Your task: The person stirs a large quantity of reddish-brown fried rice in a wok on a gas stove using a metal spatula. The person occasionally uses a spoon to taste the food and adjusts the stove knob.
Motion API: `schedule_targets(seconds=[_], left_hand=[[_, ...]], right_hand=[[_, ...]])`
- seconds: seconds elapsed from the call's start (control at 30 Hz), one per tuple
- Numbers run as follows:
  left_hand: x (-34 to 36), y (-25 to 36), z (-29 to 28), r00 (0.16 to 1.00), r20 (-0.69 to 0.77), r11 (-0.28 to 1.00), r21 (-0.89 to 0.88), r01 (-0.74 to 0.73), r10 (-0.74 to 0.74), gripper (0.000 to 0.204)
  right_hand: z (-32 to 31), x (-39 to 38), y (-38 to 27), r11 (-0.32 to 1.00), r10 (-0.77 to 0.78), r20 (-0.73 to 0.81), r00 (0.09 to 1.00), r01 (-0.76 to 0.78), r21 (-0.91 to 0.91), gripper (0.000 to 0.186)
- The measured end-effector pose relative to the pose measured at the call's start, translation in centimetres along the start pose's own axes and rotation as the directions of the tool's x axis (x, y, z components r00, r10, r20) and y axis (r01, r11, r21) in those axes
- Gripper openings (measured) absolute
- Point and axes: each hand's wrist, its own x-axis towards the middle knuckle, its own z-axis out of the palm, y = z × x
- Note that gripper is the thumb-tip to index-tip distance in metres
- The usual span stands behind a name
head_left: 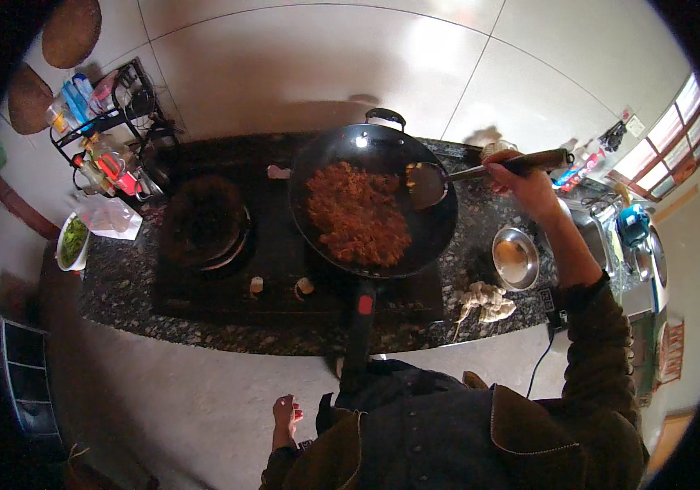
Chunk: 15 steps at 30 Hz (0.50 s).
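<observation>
My right hand (pixel 521 181) is closed round the dark handle of a metal spatula (pixel 466 173). The spatula's blade rests inside the right wall of a large black wok (pixel 440 233), with bits of food stuck along its edge. Reddish-brown minced food (pixel 358 214) lies spread over the left and middle of the wok. The wok stands on the cooktop, its long handle pointing toward my body and a small loop handle at the far side. My left hand (pixel 285 415) hangs low beside my body, away from the counter, fingers curled in and nothing visible in them.
A metal bowl (pixel 516 259) and a crumpled pale cloth (pixel 487 303) lie right of the wok. On the left are a dark round burner (pixel 205 222), a black rack of bottles (pixel 113 135) and a white bowl of chopped greens (pixel 73 242). The sink (pixel 589 233) is far right.
</observation>
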Motion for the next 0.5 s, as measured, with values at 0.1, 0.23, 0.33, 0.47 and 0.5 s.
schedule_targets(seconds=[0.1, 0.23, 0.33, 0.47, 0.5], left_hand=[[-0.9, -1.8, -0.3, 0.999, -0.035, 0.997, -0.077, 0.01, -0.013, 0.028], [-1.8, -3.3, -0.5, 0.985, -0.034, 0.984, -0.044, 0.17, -0.172, 0.028], [-4.0, -3.9, -0.2, 0.995, -0.044, 0.995, -0.039, 0.093, -0.095, 0.029], [-6.1, -4.1, 0.2, 0.991, -0.124, 0.998, -0.045, 0.047, -0.053, 0.029], [-6.3, -4.2, 0.2, 0.993, -0.116, 0.999, -0.039, 0.017, -0.021, 0.029]], right_hand=[[-1.7, 2.3, 3.4, 0.997, 0.068, 0.009, 0.998, -0.069, 0.036, 0.021], [2.1, 4.7, 7.7, 0.931, 0.158, 0.058, 0.986, -0.168, 0.324, 0.026], [6.2, 5.4, 8.0, 0.873, 0.145, 0.148, 0.978, -0.197, 0.447, 0.025], [6.3, 4.9, 5.0, 0.947, -0.166, 0.284, 0.944, 0.072, 0.313, 0.019], [5.4, 4.7, 4.0, 0.941, -0.289, 0.328, 0.899, 0.203, 0.272, 0.018]])
